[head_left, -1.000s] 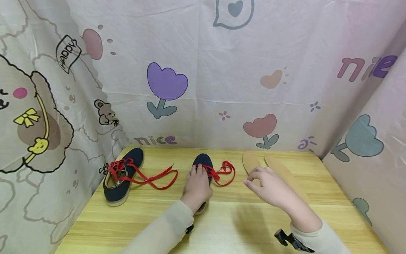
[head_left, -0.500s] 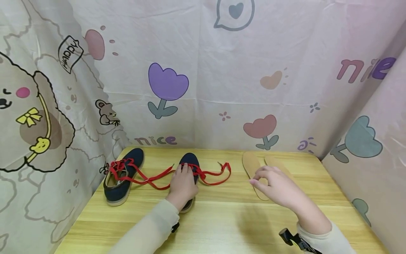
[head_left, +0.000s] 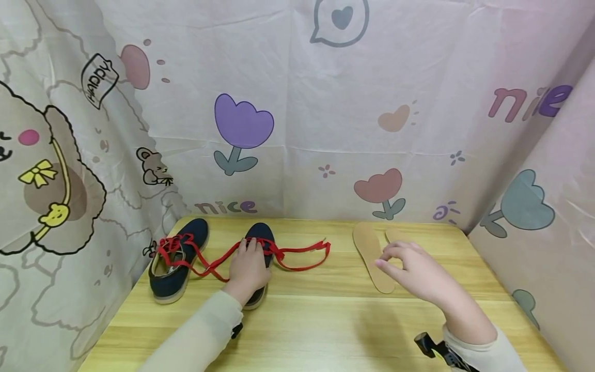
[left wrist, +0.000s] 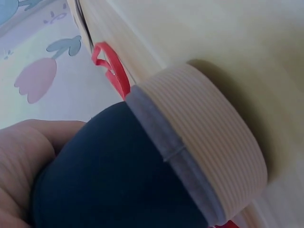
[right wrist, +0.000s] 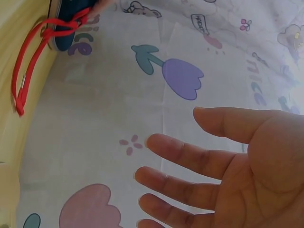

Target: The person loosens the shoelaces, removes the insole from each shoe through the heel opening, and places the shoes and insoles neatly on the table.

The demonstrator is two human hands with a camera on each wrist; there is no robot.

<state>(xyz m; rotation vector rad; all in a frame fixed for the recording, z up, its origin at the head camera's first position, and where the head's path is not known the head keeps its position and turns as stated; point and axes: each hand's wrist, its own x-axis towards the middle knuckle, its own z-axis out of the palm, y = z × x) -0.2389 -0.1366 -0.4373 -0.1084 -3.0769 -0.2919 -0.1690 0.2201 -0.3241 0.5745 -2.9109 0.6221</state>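
Observation:
A navy canvas shoe (head_left: 259, 230) with red laces (head_left: 303, 268) stands on the wooden table, toe toward the back curtain. My left hand (head_left: 249, 267) grips it from above, fingers over the lacing. In the left wrist view its dark heel (left wrist: 111, 166) and ribbed pale sole (left wrist: 204, 142) show, the hand against the upper. Farther left lies the matching navy shoe (head_left: 171, 281), its red laces trailing toward the first. My right hand (head_left: 413, 269) hovers near two tan insoles (head_left: 367, 243), fingers loosely bent in the head view; its fingers (right wrist: 190, 159) hold nothing in the right wrist view.
A printed curtain (head_left: 316, 124) hangs behind the table (head_left: 316, 330) and along both sides. The second insole (head_left: 394, 235) is partly hidden behind the right hand. A small black device (head_left: 437, 349) sits on the right wrist.
My left hand has moved the gripped shoe leftward, closer to the other shoe, its laces dragging along. My right hand has drifted slightly right, uncovering more of the left insole.

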